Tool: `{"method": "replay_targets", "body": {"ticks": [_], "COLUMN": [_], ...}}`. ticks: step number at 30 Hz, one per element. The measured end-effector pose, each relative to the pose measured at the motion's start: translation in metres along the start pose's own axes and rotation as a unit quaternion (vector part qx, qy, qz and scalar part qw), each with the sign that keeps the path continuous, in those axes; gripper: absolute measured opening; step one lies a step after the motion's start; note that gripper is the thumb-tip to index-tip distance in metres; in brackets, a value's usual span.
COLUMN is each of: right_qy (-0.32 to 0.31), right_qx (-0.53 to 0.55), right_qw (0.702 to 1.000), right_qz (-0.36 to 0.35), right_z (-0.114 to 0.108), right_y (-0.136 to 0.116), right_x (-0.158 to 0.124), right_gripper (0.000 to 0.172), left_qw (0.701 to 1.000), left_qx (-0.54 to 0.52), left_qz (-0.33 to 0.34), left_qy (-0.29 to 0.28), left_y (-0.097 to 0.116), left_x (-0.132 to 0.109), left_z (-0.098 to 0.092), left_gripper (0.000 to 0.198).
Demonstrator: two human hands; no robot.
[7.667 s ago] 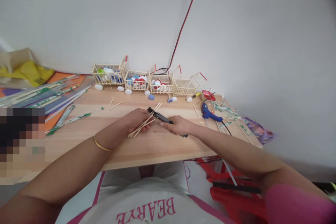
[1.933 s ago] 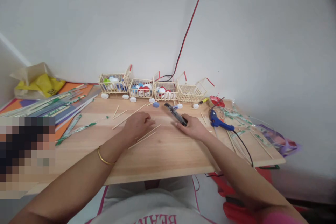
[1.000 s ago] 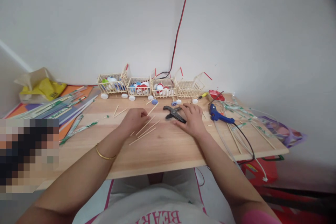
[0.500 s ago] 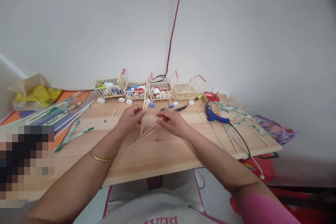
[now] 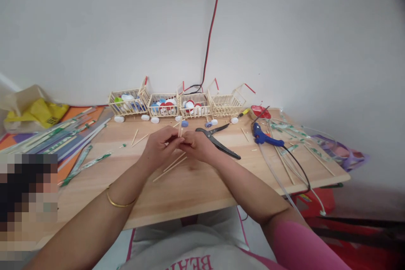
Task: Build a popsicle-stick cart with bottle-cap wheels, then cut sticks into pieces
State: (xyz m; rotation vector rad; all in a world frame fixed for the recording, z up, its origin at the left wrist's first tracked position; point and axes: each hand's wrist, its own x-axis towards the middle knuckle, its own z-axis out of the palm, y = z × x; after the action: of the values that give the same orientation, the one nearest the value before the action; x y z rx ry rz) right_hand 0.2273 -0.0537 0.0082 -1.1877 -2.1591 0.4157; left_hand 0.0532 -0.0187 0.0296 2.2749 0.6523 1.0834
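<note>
My left hand (image 5: 162, 144) and my right hand (image 5: 199, 145) meet over the middle of the table, their fingertips pinched together around short wooden sticks (image 5: 180, 128) that stand up between them. Loose sticks (image 5: 169, 169) lie on the wood just below my hands. Black-handled cutters (image 5: 223, 145) rest open to the right of my right hand. Behind my hands stand small stick-built carts on bottle-cap wheels: one with green, white and blue caps (image 5: 129, 103), two with blue, white and red caps (image 5: 163, 105), (image 5: 194, 106), and one without caps (image 5: 226, 105).
A blue glue gun (image 5: 264, 137) with its cord lies to the right, near a red dish (image 5: 261, 112) and green-white wrappers (image 5: 289, 128). Wrapped sticks (image 5: 69, 133) and a yellow bag (image 5: 41, 114) are at the left. A pixelated patch covers the lower left.
My hands have come together, and the sticks held by my left hand are now gripped between both. More of the cutters shows. The view has shifted slightly.
</note>
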Motion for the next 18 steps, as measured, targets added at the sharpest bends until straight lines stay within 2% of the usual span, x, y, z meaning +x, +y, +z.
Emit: {"method": "replay_targets", "body": {"ticks": [3,6,10,13,18], "right_qy": [-0.028,-0.064,-0.075,-0.063,-0.031], "right_qx": [-0.057,-0.1,-0.109,-0.104,-0.088], "right_qw": [0.998,0.992,0.991,0.992,0.995], "right_qz": [0.008,0.031,0.029,0.04,0.038], "right_z": [0.003,0.009,0.012,0.011,0.01], "right_y": [0.002,0.003,0.003,0.002,-0.001], "right_x": [0.0,0.0,-0.001,-0.003,-0.005], "right_gripper": [0.019,0.017,0.019,0.021,0.028], "left_qw": [1.0,0.995,0.989,0.99,0.992], "left_qx": [0.015,0.023,-0.017,-0.038,-0.064], "left_qz": [-0.02,-0.077,-0.11,-0.094,-0.088], "left_qy": [-0.018,-0.06,-0.098,-0.097,-0.058], "left_y": [-0.007,-0.018,-0.025,-0.021,-0.012], "left_x": [-0.001,-0.001,0.001,0.002,0.003], "left_z": [0.003,0.004,0.001,-0.001,-0.001], "left_gripper": [0.016,0.021,0.02,0.018,0.019]}}
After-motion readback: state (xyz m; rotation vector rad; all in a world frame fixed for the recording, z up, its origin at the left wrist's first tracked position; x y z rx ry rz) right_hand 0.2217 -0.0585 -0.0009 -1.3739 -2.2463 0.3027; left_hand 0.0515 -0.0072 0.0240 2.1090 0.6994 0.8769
